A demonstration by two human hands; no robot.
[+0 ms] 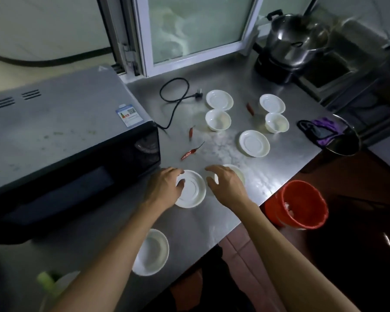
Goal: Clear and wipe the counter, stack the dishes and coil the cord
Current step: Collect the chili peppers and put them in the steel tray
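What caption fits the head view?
Both hands reach for a saucer and bowl on the counter.

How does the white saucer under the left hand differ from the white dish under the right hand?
The white saucer is shallow and flat with a ringed centre; the white dish looks deeper, like a bowl. The left hand rests on the saucer's left rim, leaving most of it in view; the right hand hangs over the dish, hiding most of it. Both are white and sit upright on the steel counter.
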